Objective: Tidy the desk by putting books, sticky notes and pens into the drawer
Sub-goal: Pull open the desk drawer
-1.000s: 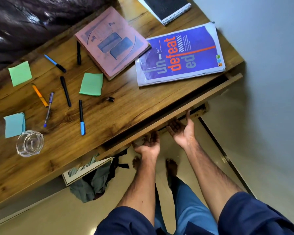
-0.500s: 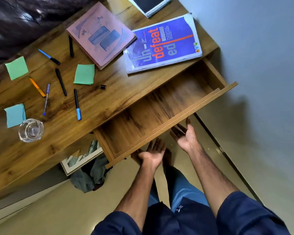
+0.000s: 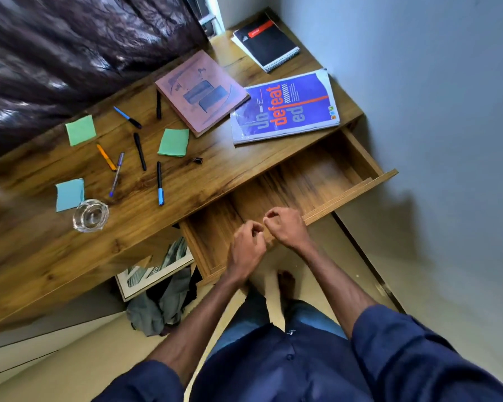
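While both are hovering: left hand [image 3: 246,248] and right hand [image 3: 286,227] are clenching on nothing above the drawer [image 3: 352,192] front.
Books [image 3: 285,108], pens [image 3: 140,150], sticky notes [image 3: 173,142]: all are lying on the desk [image 3: 215,172], none in the open drawer.
Risk: a careless reach for the pens may be knocking the nearby glass [image 3: 90,214] off the desk edge.

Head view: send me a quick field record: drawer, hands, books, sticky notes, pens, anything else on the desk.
drawer: open, nothing seen inside, partly hidden by hands
hands: left hand and right hand over the drawer's front, fingers curled, nothing visible in them
books: pink book, blue book, black spiral notebook, all on desk
sticky notes: far green note, middle green note, blue note, on desk
pens: six on desk: blue-black pen, short black pen, orange pen, purple pen, long black pen, blue-capped pen
other: glass, small dark cap
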{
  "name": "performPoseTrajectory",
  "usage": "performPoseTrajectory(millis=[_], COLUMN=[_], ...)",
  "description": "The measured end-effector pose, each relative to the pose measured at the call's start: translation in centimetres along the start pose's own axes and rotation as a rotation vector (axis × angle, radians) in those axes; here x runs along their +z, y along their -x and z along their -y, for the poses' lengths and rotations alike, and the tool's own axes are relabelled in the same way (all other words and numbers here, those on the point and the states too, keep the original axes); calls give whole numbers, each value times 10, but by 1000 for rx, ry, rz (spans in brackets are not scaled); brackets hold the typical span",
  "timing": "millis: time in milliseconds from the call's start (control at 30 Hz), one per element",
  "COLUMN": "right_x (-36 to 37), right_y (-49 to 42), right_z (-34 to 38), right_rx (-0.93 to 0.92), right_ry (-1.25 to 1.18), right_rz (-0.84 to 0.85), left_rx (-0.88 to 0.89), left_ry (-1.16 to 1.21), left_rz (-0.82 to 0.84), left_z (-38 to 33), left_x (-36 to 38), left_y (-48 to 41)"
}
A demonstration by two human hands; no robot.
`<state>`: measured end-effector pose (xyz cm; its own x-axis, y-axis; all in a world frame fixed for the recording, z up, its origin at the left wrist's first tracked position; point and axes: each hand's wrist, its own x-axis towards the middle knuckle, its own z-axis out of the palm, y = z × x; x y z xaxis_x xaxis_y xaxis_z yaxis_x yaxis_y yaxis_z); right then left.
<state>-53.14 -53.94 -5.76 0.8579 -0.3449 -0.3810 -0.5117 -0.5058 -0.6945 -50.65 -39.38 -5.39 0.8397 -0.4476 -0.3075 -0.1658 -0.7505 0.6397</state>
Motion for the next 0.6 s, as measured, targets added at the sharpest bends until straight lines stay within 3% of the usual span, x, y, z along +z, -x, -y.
performPoseTrajectory(millis=[67, 133, 233, 367, 600], right_x=[7, 14, 18, 16, 27], right_y=[-3, 4, 12, 31, 89], right_z=[-8, -18, -24, -29, -42], right_rx=[33, 27, 29, 101, 252], right_ry=[364, 556, 560, 525, 503], right_rz=[167, 216, 191, 231, 141], left_rx=[-50, -165, -226, -166, -42], left_ry=[-146, -229, -175, -152, -83], left_rz=[92, 290, 430, 448, 682], left_z=[11, 22, 39, 48, 62], left_x=[-5, -5, 0, 5, 8], left_y=[-12, -12, 5, 26, 61])
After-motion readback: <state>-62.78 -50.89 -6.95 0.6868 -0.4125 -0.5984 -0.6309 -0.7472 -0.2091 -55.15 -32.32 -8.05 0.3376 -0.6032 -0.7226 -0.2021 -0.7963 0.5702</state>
